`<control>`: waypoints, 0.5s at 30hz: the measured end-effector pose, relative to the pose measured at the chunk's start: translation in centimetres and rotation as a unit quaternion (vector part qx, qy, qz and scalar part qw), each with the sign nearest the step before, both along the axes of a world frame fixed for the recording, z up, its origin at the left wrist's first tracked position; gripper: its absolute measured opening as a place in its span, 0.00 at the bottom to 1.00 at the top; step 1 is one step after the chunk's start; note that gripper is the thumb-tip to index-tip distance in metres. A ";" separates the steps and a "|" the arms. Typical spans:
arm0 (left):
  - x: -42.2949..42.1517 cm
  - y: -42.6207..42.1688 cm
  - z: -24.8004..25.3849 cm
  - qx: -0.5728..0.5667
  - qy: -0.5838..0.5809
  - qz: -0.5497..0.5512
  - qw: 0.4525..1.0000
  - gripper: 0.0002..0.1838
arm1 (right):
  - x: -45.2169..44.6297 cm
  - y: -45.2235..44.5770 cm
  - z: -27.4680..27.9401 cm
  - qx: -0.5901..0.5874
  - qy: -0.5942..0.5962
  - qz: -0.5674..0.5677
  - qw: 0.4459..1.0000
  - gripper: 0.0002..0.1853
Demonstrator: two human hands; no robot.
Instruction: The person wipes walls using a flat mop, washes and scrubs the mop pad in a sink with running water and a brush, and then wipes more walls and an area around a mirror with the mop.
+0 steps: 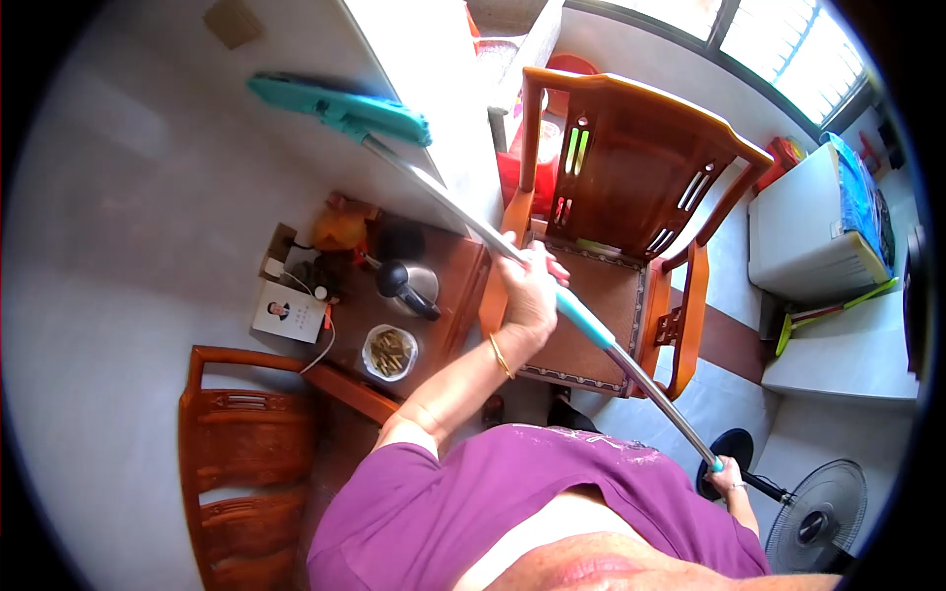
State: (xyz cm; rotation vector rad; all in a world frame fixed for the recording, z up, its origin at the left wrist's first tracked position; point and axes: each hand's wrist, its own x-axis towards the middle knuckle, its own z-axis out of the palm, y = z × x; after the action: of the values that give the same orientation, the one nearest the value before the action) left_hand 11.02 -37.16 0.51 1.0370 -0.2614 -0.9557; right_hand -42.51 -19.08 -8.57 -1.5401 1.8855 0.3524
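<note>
Here: one long-handled mop (587,321), slanting across the wooden chair (641,167), teal head (340,106) raised near the wall (128,246); left hand (532,295) closed around its middle, right hand (727,477) gripping the lower end; kettle (424,283) and bowl (410,370) on bench (453,271).

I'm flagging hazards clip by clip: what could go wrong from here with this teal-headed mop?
If it dips, the flat teal mop head might knock the black-handled metal kettle on the brown wooden table. The silver metal pole, whose lower end the right hand grips, might bump the round grey fan that appears nearby.
</note>
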 end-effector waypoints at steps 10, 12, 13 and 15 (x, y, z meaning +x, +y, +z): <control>14.3 -5.0 1.1 0.026 -0.010 0.107 0.994 0.10 | 14.1 -7.7 6.2 -0.154 0.009 0.103 0.983 0.11; 15.1 -5.0 -0.8 0.057 -0.020 0.128 0.990 0.08 | 14.3 -7.5 5.4 -0.149 0.025 0.113 0.982 0.11; 15.3 -4.9 -2.3 0.062 -0.017 0.130 0.989 0.08 | 14.6 -7.3 5.7 -0.141 0.034 0.111 0.983 0.11; 15.1 -4.8 -5.7 0.094 -0.011 0.107 0.990 0.12 | 13.9 -6.8 6.2 -0.127 0.071 0.126 0.981 0.11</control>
State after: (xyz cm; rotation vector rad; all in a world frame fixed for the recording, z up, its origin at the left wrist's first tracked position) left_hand 26.15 -42.01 -5.23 1.2218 -0.0765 -0.7843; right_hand -28.56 -25.91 -2.42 -1.9821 1.9025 0.3511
